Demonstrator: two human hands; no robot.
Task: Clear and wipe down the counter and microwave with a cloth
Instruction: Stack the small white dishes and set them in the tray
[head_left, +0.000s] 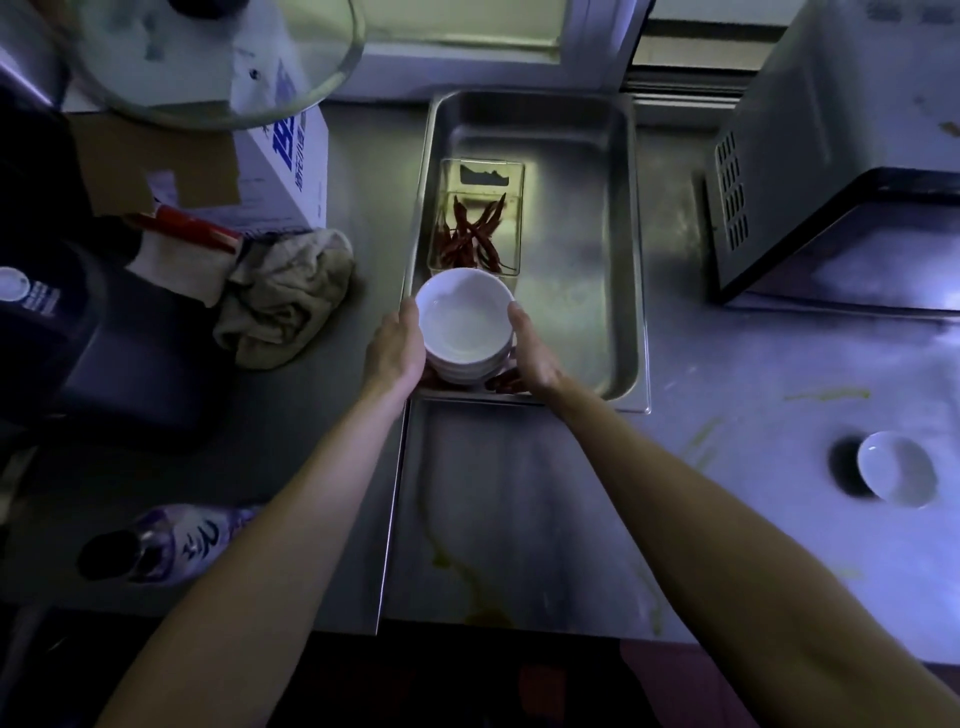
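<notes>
The left hand (397, 349) and right hand (536, 356) cup the bowl stack (464, 322), fingers (518, 314) curled round it; the cloth (285, 304) lies leftward (nearer the left hand)

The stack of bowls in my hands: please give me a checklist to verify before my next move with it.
1. Grip on both sides: ok. The left hand and the right hand hold the stack of bowls on opposite sides.
2. Stack resting on the steel tray floor: cannot tell.
3. Room from the chilli box: not ok; the stack's far rim overlaps the box in this view.
4. Cloth at hand: ok; it lies crumpled left of the tray.
5. Counter cleared: not ok; a small bowl and yellowish streaks are on the right.
</notes>
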